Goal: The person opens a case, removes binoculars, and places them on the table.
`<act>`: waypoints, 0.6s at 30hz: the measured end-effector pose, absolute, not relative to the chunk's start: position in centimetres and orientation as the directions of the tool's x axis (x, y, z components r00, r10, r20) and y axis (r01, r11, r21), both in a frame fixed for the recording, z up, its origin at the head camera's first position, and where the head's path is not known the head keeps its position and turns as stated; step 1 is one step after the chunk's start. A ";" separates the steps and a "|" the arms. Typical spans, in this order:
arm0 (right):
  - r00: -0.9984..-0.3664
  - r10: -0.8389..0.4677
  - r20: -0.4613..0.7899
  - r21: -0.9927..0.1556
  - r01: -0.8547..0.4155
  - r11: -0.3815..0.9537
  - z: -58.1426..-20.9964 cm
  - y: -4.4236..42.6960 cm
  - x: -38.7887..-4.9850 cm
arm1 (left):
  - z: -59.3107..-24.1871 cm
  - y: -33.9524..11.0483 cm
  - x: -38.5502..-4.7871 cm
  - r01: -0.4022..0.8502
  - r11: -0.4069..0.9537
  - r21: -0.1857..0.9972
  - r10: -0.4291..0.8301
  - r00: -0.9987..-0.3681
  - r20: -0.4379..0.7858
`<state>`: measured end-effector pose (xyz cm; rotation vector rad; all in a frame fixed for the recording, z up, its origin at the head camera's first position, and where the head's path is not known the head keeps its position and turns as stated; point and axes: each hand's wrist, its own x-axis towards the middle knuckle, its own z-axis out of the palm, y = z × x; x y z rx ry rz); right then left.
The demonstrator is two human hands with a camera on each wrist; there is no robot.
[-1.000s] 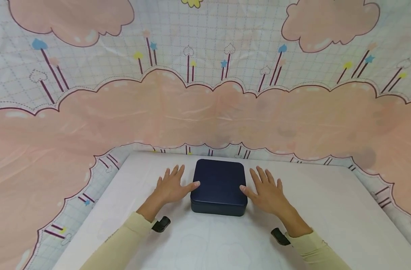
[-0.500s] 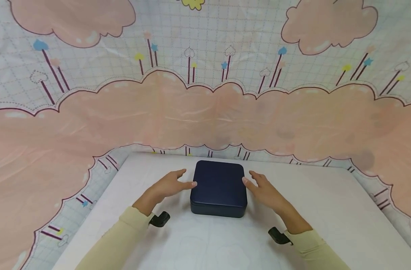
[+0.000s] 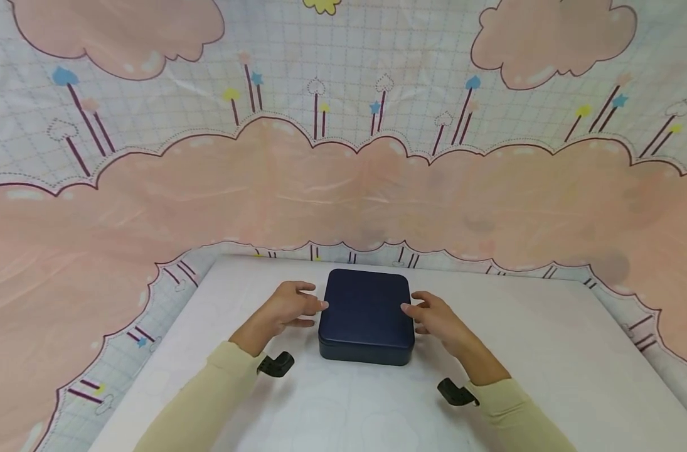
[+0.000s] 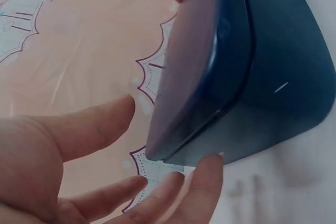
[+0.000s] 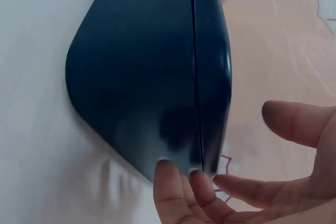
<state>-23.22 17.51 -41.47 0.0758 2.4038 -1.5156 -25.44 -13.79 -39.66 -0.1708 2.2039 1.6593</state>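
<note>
A dark blue box (image 3: pixel 367 307) with rounded corners lies flat on the white surface, its lid closed. My left hand (image 3: pixel 287 307) is beside its left side, fingers bent loosely and thumb tip at the top edge. On the other side is my right hand (image 3: pixel 442 320), its thumb tip over the right top edge. In the left wrist view the hand (image 4: pixel 94 200) has its thumb apart from the box (image 4: pixel 283 61) and one fingertip close to the lower wall. The right wrist view shows the hand (image 5: pixel 262 192) with fingertips at the box (image 5: pixel 142 66), contact unclear, thumb away.
The white tabletop (image 3: pixel 343 414) extends around the box on both sides. Behind it hangs a patterned cloth (image 3: pixel 343 194) with pink clouds and small stars. A small black device (image 3: pixel 276 364) is at the left wrist, another (image 3: pixel 456 392) at the right.
Both hands' fingers have gone from spread out to bent inward beside the box. The right hand has moved slightly left, towards the box. The box has not visibly moved.
</note>
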 end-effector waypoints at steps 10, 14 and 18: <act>-0.967 -0.046 -0.250 -0.904 0.216 0.368 -42.4 17.1 -24.0 | -40.5 -13.2 -25.9 -0.354 0.288 0.890 0.101 -0.913 -0.395; -0.966 -0.019 -0.256 -0.912 0.235 0.337 -42.6 17.0 -24.2 | -40.5 -13.1 -25.9 -0.357 0.291 0.888 0.093 -0.913 -0.398; -0.964 0.005 -0.264 -0.911 0.251 0.327 -42.6 17.0 -24.4 | -40.3 -12.8 -25.9 -0.362 0.306 0.881 0.085 -0.911 -0.404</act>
